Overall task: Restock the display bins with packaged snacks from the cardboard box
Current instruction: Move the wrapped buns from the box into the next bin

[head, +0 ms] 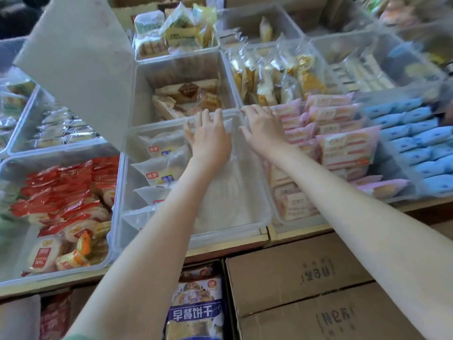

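left hand (210, 141), right hand (264, 133), fingers (205, 117) on bin rim (157, 125) (white packets (161, 148) just left)

Clear glossy plastic bin (266, 212), matt brown cardboard box (294, 273), shiny film packets (159, 173)

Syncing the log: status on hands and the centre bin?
Both open: left hand and right hand, fingers at far rim of clear centre bin. Its left side holds white snack packets, right half bare. At left, grey panel leans, clear of hands.
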A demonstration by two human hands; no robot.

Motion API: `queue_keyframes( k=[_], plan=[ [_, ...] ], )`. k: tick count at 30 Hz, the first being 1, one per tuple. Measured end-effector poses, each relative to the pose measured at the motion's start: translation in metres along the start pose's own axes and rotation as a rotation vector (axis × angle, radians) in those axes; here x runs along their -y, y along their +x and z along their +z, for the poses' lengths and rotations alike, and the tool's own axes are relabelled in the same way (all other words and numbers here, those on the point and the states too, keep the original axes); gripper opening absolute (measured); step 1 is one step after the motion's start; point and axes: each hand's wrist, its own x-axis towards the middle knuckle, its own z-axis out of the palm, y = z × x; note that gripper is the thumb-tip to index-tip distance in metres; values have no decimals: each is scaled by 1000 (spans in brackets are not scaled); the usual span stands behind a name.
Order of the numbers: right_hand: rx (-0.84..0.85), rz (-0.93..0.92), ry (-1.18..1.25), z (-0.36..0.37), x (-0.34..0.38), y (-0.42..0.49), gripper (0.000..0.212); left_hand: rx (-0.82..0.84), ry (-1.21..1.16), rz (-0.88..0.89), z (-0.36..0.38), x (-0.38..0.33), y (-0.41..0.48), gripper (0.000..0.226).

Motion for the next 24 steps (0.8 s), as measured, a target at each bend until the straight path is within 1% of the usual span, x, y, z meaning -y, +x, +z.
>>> queue_keyframes(
  k=[2,4,7,10,12,15,19,22,24],
  plan=[
    [24,8,22,-42,-12,-9,46,32,-25,41,-24,-35,-11,70],
    [13,7,10,-89,-31,-18,46,39,-28,105,-55,-76,-18,74],
    [-71,44,-51,-154,-74,-47,42,-27,-42,197,-99,-146,-39,66],
    [-70,94,-154,-198,-130,-101,49,-59,-53,255,-109,-219,-84,62],
    [-75,102,-193,-222,-168,-146,51,-42,-66,279,-102,-271,-121,63],
    [-91,160,-160,-259,-225,-223,50,-19,-70,268,-80,-351,-183,65],
    [-94,173,-195,-283,-299,-330,40,48,-56,222,-39,-465,-270,53],
    [0,216,-223,-284,-352,-398,40,124,-4,214,-5,-536,-326,46],
    [57,260,-246,-282,-384,-431,35,145,56,209,17,-570,-351,46]
  ],
)
